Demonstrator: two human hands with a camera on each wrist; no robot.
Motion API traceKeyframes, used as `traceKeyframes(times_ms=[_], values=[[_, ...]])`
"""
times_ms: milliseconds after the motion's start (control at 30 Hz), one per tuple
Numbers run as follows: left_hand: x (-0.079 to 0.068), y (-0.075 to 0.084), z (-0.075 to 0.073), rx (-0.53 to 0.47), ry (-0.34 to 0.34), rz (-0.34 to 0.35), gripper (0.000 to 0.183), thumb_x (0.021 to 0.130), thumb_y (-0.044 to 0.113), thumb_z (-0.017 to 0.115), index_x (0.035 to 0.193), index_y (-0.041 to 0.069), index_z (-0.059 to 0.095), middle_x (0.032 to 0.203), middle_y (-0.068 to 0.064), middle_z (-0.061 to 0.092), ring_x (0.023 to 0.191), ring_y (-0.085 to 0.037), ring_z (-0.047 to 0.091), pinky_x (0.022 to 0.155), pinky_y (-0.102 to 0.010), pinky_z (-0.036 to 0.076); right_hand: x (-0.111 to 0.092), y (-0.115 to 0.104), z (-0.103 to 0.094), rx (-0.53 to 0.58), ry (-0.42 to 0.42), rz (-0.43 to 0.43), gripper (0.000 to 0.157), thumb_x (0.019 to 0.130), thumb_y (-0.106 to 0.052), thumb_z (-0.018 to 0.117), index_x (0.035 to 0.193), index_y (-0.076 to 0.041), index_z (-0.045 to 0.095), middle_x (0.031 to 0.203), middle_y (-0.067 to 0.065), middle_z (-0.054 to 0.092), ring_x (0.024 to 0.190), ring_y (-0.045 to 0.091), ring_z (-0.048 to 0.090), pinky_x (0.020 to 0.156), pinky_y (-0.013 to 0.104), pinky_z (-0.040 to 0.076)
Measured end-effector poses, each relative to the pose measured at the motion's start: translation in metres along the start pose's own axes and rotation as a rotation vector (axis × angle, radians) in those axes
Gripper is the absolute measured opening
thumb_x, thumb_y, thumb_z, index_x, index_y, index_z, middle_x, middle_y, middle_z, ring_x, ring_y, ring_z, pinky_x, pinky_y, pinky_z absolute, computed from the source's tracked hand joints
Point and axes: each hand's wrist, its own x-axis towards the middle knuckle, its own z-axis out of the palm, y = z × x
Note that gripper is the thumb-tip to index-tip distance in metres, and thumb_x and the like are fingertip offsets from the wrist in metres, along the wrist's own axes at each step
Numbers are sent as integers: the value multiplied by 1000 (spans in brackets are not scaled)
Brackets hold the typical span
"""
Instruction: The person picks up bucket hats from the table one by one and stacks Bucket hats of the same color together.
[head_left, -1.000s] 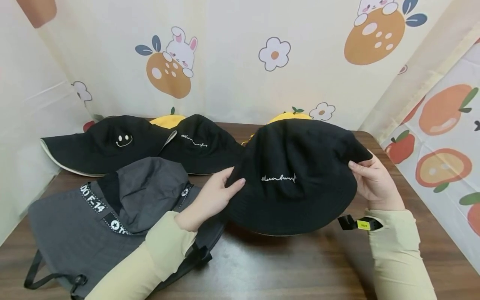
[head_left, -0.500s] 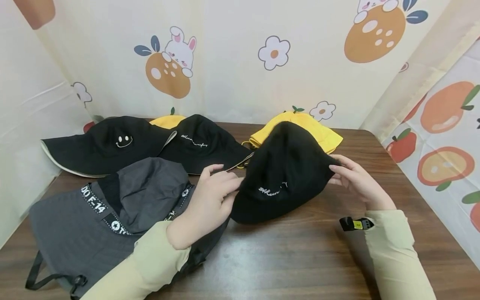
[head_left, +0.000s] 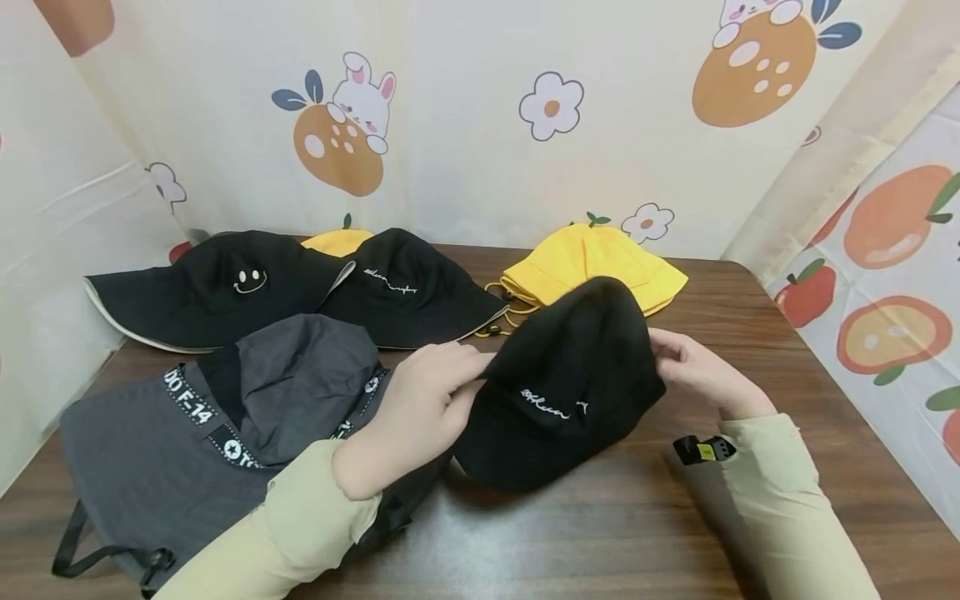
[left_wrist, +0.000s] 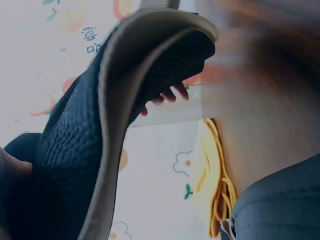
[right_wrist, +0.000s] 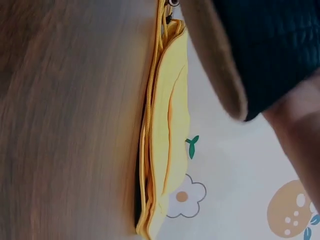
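Observation:
Both hands hold a black bucket hat (head_left: 555, 400) with white script lettering, tilted over the wooden table in the head view. Its brim is bunched, so the hat looks narrow. On the left side my left hand (head_left: 416, 408) pinches the brim between thumb and fingers. Opposite it, my right hand (head_left: 697, 371) grips the right edge, with some fingers hidden behind the fabric. In the left wrist view the hat (left_wrist: 75, 135) shows its beige-lined brim edge curving upward. The right wrist view has the brim (right_wrist: 270, 45) close to the hand (right_wrist: 300, 115).
A dark grey hat (head_left: 172, 450) with printed bands and a strap lies at the left. Behind it sit a black smiley hat (head_left: 217, 292) and another black script hat (head_left: 412, 292). A yellow hat (head_left: 585, 258) with cords stands at the back, near the patterned curtain (head_left: 465, 125).
The hat has gone from spread wide to bunched and narrower, then tipped and lowered slightly. My right hand has moved left. The yellow hat behind has come into view.

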Motion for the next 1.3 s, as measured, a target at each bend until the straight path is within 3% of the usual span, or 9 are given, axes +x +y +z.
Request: traceKeyframes(times_ms=[67, 133, 267, 433, 633, 833, 1067, 1167, 1300], values=[[1, 0, -2, -59, -46, -116, 22, 86, 0, 63, 100, 13, 72, 88, 2, 70, 79, -11, 60, 73, -28, 48, 0, -4, 2, -101, 32, 80, 31, 95, -3, 52, 119, -21, 59, 90, -11, 66, 78, 5, 61, 67, 21, 50], [4, 0, -3, -107, -105, -220, 21, 88, 4, 63, 105, 12, 71, 98, 0, 71, 86, -11, 62, 77, -31, 50, 0, -7, 3, -173, 44, 155, 26, 92, -2, 57, 116, -13, 59, 97, -7, 69, 85, 8, 65, 73, 24, 53], [13, -4, 1, -177, -280, -351, 23, 93, 10, 59, 115, 11, 67, 107, -1, 69, 88, -11, 60, 80, -30, 49, -4, -14, -2, -222, 32, 228, 23, 95, -6, 54, 116, 3, 55, 96, -5, 71, 83, 10, 67, 71, 27, 54], [26, -9, 18, -213, -446, -393, 26, 95, 14, 56, 120, 11, 63, 114, -1, 67, 95, -12, 59, 86, -30, 48, -15, -22, -15, -287, 2, 327, 31, 96, -11, 54, 121, 7, 51, 96, -1, 70, 80, 12, 68, 70, 29, 55], [38, -18, 37, -258, -582, -431, 29, 94, 15, 58, 123, 11, 63, 117, -2, 66, 101, -14, 59, 94, -32, 46, -23, -21, -31, -315, -34, 423, 38, 96, -15, 55, 125, 9, 48, 100, 9, 69, 82, 11, 67, 72, 27, 54], [46, -26, 61, -282, -719, -438, 35, 91, 13, 64, 125, 10, 60, 120, -2, 65, 107, -13, 59, 98, -31, 44, -30, -10, -40, -334, -18, 531, 44, 94, -20, 58, 127, 8, 48, 106, 13, 66, 87, 8, 64, 77, 24, 51], [47, -44, 82, -239, -801, -517, 33, 86, 10, 69, 118, 10, 64, 113, -4, 67, 98, -15, 58, 95, -31, 44, -27, 9, -41, -341, -15, 609, 37, 94, -22, 59, 119, 5, 54, 104, 11, 65, 85, 13, 60, 75, 28, 49], [46, -50, 89, -223, -811, -555, 33, 87, 11, 68, 119, 9, 63, 118, -7, 65, 104, -17, 58, 97, -32, 44, -23, 14, -42, -342, -28, 637, 32, 93, -22, 60, 113, 3, 56, 98, 9, 65, 82, 15, 59, 74, 28, 48], [45, -54, 97, -195, -805, -588, 32, 88, 13, 67, 119, 6, 62, 120, -9, 64, 109, -20, 58, 98, -34, 43, -18, 18, -44, -365, -42, 660, 34, 93, -21, 60, 114, 5, 56, 104, 12, 65, 88, 18, 59, 78, 32, 47]])
